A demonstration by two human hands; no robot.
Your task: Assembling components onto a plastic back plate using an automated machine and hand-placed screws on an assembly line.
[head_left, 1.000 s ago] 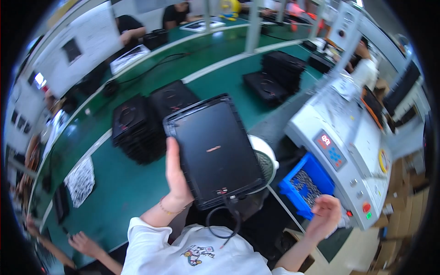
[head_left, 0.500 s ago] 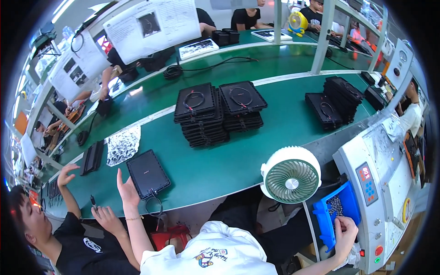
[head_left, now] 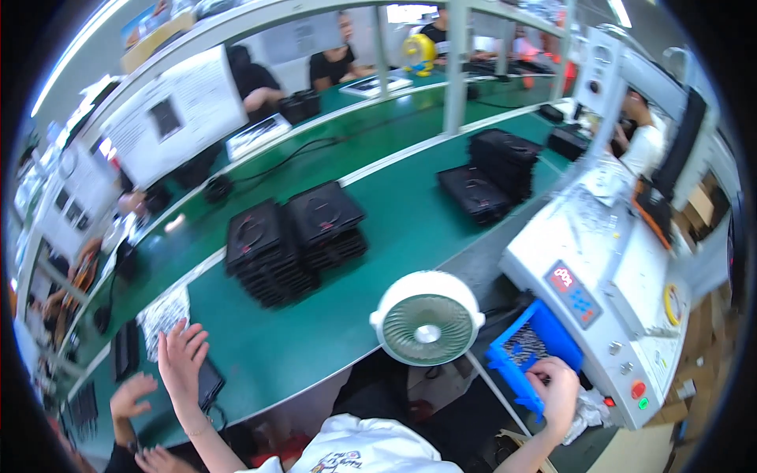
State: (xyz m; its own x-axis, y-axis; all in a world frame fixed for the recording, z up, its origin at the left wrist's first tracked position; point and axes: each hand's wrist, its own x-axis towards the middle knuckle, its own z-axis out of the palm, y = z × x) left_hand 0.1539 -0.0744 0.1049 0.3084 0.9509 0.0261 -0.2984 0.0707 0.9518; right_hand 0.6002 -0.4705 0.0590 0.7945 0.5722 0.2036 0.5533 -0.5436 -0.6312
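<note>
You wear a white short-sleeved T-shirt with a small printed graphic in dark and orange tones on the chest. Both your forearms are bare, without gloves or a watch. A thin bracelet circles the wrist of your left hand [head_left: 181,364]; your right hand [head_left: 557,392] is bare.

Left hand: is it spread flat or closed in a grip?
Spread flat. The left hand lies palm-down, fingers splayed, on the flat black device on the green table.

Green bench [head_left: 371,315]: stacked black panels [head_left: 292,240], foil bag [head_left: 162,315].
</note>
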